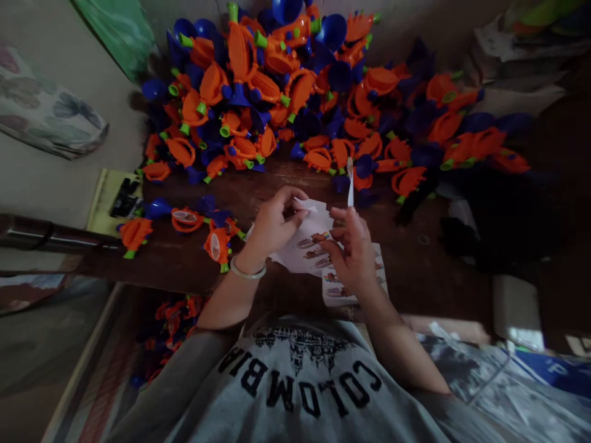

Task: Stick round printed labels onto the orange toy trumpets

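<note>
My left hand [279, 224], with a pale bangle at the wrist, pinches a white sticker sheet [300, 255] by its upper part. A small flap of white paper shows by its thumb. My right hand [353, 252] is at the sheet's right side, fingers curled, with a slim white tool [350, 184] sticking up from between them; its exact kind is unclear. Under the right hand lies a second sheet with printed oval stickers [337, 294]. To the left are a few orange-and-blue toy trumpets, one bearing an oval sticker [215, 246].
A large heap of orange, blue and green toy trumpets [272, 86] covers the back of the dark wooden table [415, 277]. More trumpets [170, 326] lie below its left front edge. A black cloth-like item [503, 215] is at right, a dark cylinder [50, 237] at left.
</note>
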